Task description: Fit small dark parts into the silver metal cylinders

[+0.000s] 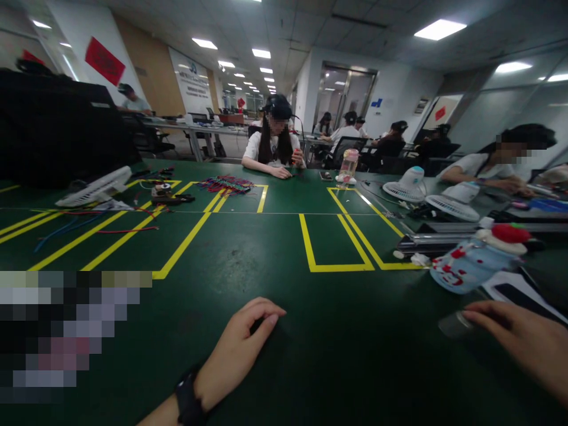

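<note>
Left hand [242, 346] rests on the green bench [275, 260] at near centre, a dark band on its wrist. Its grip is loosely curled, fingers drawn together; nothing is visibly held in it.

Right hand [523, 340] lies at the near right, its fingertips against a small grey cylindrical object [452, 324] lying on the bench. Whether the grip is closed on it cannot be told; the fingers look extended rather than clamped.

Just beyond the right hand lies a pale blue bottle with red markings and a red cap [477, 260], on its side, beside a dark phone-like slab [521, 296]. Yellow tape outlines [337, 248] mark the bench at centre.

Risk, as judged: the cylinder could roll off under light fingertip contact, and a careless reach could knock the bottle onto the slab.
</note>
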A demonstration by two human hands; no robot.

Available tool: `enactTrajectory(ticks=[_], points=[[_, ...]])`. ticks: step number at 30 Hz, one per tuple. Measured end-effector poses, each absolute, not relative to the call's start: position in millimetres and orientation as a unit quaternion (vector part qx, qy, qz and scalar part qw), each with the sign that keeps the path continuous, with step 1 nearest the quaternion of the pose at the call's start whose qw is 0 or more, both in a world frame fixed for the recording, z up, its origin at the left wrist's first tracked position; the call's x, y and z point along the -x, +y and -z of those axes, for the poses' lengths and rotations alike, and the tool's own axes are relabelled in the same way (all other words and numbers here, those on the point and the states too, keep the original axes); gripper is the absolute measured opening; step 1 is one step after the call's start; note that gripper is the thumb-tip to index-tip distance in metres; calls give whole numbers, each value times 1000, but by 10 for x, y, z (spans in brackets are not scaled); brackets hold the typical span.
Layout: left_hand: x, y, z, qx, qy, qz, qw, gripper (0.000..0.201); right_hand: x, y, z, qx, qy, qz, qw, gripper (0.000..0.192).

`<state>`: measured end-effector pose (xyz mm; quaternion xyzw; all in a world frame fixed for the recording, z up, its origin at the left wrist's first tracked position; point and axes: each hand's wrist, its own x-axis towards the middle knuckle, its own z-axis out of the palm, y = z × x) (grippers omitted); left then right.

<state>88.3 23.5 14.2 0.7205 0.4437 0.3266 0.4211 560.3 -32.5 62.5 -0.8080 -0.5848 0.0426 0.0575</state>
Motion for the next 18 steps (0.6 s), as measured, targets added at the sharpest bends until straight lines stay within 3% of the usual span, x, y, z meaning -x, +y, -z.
enactTrajectory(ticks=[12,18], points=[[-901,256,-140,-722,448,-321,417,19,-5704,-352,-591,810,-575,-39,108,34],[-903,251,-148,-725,447,-316,418,19,-5825,-314,-573,827,-544,-111,87,37]])
